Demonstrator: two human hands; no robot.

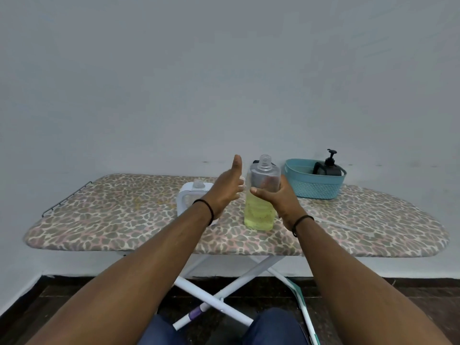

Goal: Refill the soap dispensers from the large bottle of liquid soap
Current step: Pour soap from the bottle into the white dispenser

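Observation:
A clear dispenser bottle stands uncapped on the ironing board, about half full of yellow-green soap. My right hand grips its middle from the right. Just left of the bottle, my left hand hovers with straight fingers and raised thumb, holding nothing. Behind my left hand stands the large white soap bottle, its threaded neck bare and its body partly hidden by my wrist. A black pump top peeks out behind the clear bottle.
A teal plastic basket sits at the back right of the board, with a dark pump dispenser inside. A thin clear tube lies on the board to the right. A blank wall rises close behind. The board's white crossed legs stand below.

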